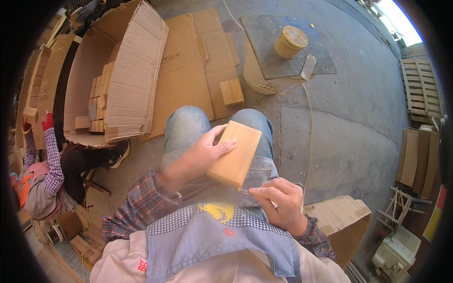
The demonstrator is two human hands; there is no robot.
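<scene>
My left hand (205,150) grips a smooth, light-brown wooden block (239,153) above my lap, thumb across its upper face and fingers on the far side. The block is tilted, with its lower right corner toward my right hand (283,200). That hand is closed in a pinch on a small thin metal tool (244,190), whose tip meets or nearly meets this corner. Most of the tool is hidden by my fingers, so its exact kind cannot be made out. A checked apron (203,240) covers my lap below the block.
A round tan tin (290,41) and a flat grey piece (308,67) stand on a dark board ahead. Wooden blocks (231,91) rest on flattened cardboard (184,70). At left, a large carton (141,75) holds several blocks; a co-worker (42,184) with red gloves sits beside it.
</scene>
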